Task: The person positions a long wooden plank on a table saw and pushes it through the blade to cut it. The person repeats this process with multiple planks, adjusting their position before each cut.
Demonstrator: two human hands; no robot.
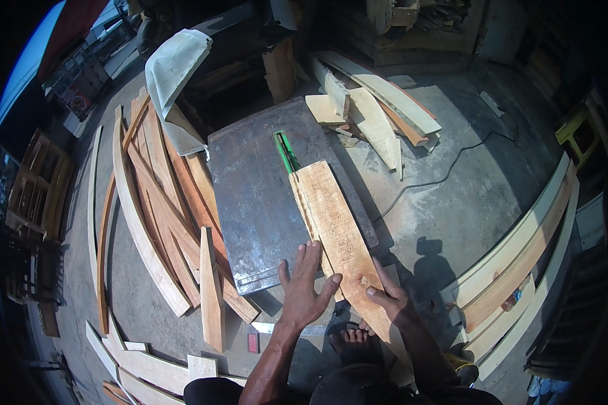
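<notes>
A broad, rough-faced wooden board (338,216) lies slantwise over a dark metal machine table (250,175), its near end reaching toward my body. Its far end meets a green slotted strip (286,150) set in the tabletop. A narrow strip of wood (308,219) runs along the board's left edge. My left hand (304,291) is open, fingers stretched forward beside that edge, with the thumb touching the board. On the right, my right hand (392,298) grips the board's near part, thumb on top and fingers at the side and below, partly hidden.
Long curved planks (159,182) pile up left of the table; a short pointed piece (213,297) leans there. More boards lie at far right (371,125) and near right (513,277). A black cable (446,177) crosses the floor. A red block (252,343) lies near my feet.
</notes>
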